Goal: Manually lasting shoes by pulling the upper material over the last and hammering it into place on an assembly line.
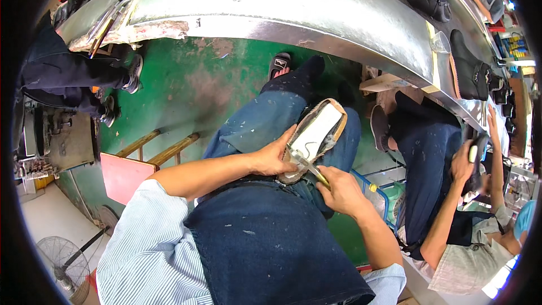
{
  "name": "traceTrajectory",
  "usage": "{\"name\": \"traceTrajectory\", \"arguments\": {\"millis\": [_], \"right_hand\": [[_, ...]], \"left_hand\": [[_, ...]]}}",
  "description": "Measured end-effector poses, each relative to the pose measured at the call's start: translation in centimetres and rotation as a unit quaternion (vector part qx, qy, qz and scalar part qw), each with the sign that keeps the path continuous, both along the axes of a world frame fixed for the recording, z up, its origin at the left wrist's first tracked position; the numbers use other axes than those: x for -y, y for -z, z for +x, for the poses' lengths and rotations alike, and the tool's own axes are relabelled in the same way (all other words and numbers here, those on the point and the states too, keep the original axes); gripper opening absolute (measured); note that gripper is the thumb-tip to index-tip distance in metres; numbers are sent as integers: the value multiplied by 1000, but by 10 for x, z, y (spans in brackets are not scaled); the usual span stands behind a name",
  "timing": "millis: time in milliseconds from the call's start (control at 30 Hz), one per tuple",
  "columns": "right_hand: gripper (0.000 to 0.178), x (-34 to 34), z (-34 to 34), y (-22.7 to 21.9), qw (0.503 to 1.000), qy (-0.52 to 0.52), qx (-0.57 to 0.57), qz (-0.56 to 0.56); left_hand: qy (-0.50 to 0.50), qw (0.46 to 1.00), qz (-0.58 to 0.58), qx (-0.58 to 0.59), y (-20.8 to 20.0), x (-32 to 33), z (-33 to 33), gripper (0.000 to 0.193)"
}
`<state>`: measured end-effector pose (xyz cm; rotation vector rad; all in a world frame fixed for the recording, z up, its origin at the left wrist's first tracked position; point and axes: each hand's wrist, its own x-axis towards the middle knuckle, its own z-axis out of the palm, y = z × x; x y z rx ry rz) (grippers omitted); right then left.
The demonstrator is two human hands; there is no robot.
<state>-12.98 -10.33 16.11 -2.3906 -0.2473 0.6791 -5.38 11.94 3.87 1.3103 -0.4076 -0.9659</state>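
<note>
An upturned shoe (319, 128) rests on my lap between my thighs, its underside facing up. A white insole or filler shows in the middle, ringed by a tan and dark rim. My left hand (275, 155) grips the shoe's left side, the thumb near its close end. In my right hand (342, 191) is a metal-headed tool with a yellowish handle (322, 177). The tool's metal head lies against the near part of the shoe's underside, beside my left thumb. Its exact kind is hard to make out.
A long metal-topped bench (243, 0) runs across the far side, with brushes (107, 25) at its left end. Black boots (468, 68) stand at the right. A pink-topped stool (127, 178) is at my left. A co-worker (468, 231) sits at right; another person's legs (79, 79) show at left.
</note>
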Motion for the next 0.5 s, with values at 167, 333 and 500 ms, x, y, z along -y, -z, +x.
{"name": "traceTrajectory", "arguments": {"millis": [167, 333, 500], "right_hand": [[48, 23, -16, -18, 1000, 7, -13, 15], [50, 30, -11, -36, 993, 74, -84, -24], [50, 29, -3, -40, 997, 47, -37, -51]], "left_hand": [[20, 979, 128, 157, -20, 9, -9, 110], [58, 966, 171, 185, -37, 17, -8, 109], [68, 964, 172, 194, -45, 21, -9, 107]]}}
